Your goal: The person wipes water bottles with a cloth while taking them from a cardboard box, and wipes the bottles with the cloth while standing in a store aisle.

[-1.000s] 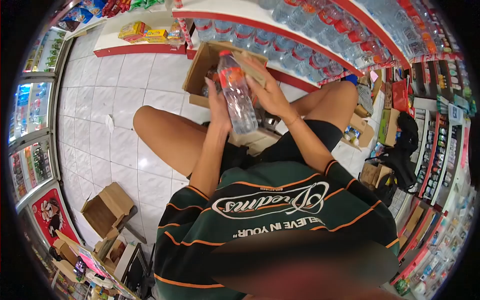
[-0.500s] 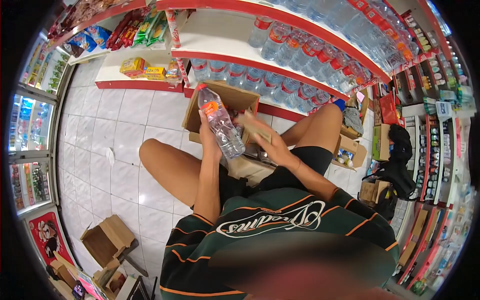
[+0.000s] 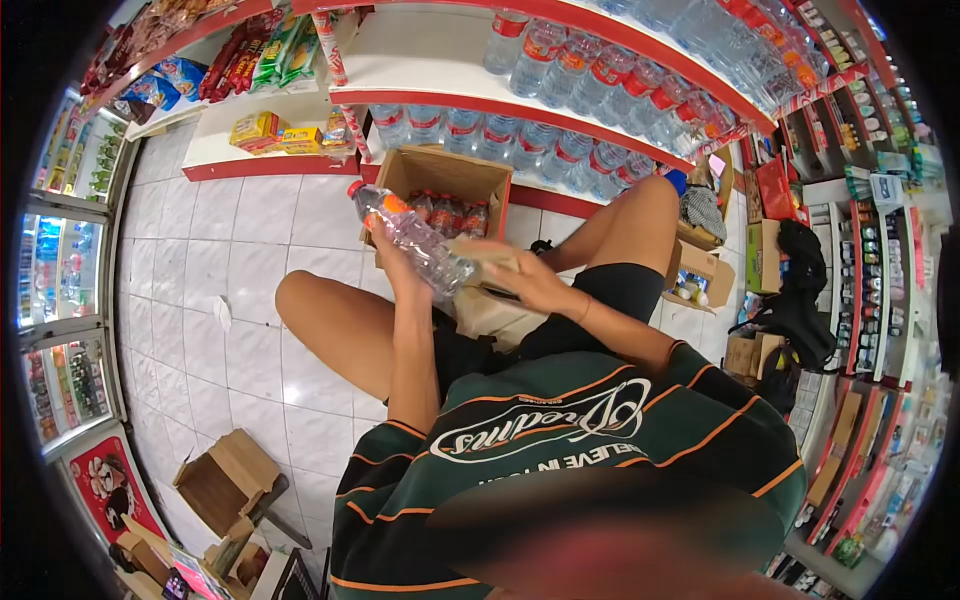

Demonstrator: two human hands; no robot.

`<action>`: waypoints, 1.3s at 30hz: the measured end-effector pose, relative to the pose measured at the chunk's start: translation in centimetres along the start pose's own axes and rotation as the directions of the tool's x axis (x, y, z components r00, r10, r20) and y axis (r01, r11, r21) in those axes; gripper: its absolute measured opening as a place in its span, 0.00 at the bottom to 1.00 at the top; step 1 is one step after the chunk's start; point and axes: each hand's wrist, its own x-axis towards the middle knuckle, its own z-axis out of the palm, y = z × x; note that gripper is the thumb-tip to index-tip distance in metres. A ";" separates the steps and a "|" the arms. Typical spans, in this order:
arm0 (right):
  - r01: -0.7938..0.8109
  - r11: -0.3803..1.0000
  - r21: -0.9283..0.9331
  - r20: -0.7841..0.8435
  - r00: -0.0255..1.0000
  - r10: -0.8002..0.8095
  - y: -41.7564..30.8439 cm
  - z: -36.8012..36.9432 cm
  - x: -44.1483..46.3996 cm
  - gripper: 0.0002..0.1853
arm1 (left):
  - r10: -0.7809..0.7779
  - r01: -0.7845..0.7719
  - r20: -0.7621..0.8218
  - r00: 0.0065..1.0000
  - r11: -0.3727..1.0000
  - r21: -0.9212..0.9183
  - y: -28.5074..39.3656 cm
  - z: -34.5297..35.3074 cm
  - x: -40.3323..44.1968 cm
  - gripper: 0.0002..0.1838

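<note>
My left hand (image 3: 392,254) is wrapped round a clear plastic bottle (image 3: 420,243) with a red cap and an orange label. The bottle is tilted, cap toward the upper left. My right hand (image 3: 532,281) grips a tan, flat item (image 3: 488,256), blurred at its edge, beside the bottle's base; whether it is cloth or cardboard I cannot tell. Just beyond them, an open cardboard box (image 3: 486,173) stands on the floor with several red-capped bottles (image 3: 447,214) inside.
Shelves of water bottles (image 3: 560,72) rise in front, with yellow packets (image 3: 258,131) at the left. An open carton (image 3: 228,482) lies on the tiled floor (image 3: 250,345) at lower left. Glass-door coolers (image 3: 62,262) line the left side, and a black bag (image 3: 800,325) is at right.
The bottle has tilted further, its cap swinging left and its base now near the tan item. My left hand has moved left. More bottles in the box have come into view.
</note>
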 end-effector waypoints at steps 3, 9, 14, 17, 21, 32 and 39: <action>0.113 0.994 0.004 -0.215 0.970 -0.109 -0.2 -1.3 1.8 0.25 | 0.084 -0.069 -0.080 0.993 0.981 0.179 -0.8 1.7 -0.3 0.36; 0.228 0.911 -0.343 -0.188 0.934 -0.304 0.6 -2.4 4.7 0.27 | 0.193 -0.203 0.085 0.978 0.756 0.622 -2.1 3.1 2.4 0.30; 0.091 0.929 -0.360 -0.201 0.964 -0.173 3.0 -8.9 5.0 0.23 | 0.365 -0.513 0.379 0.850 0.412 0.753 0.6 6.9 8.7 0.25; -0.131 0.959 -0.251 -0.275 0.960 0.059 3.7 -12.2 6.8 0.23 | 0.376 -0.599 0.513 0.772 0.158 0.785 1.2 11.3 12.4 0.27; -0.022 0.967 -0.254 -0.412 0.907 -0.087 5.1 -14.3 10.8 0.26 | 0.272 -0.668 0.610 0.745 0.297 0.683 0.2 16.1 17.3 0.31; -0.079 0.979 -0.188 -0.551 0.834 -0.039 7.4 -19.2 17.4 0.33 | 0.278 -0.791 0.743 0.608 0.134 0.597 -2.0 23.0 22.9 0.31; -0.114 0.984 -0.133 -0.632 0.775 0.004 7.2 -19.5 17.9 0.35 | 0.402 -0.769 0.757 0.516 -0.172 0.616 -3.4 24.1 24.0 0.38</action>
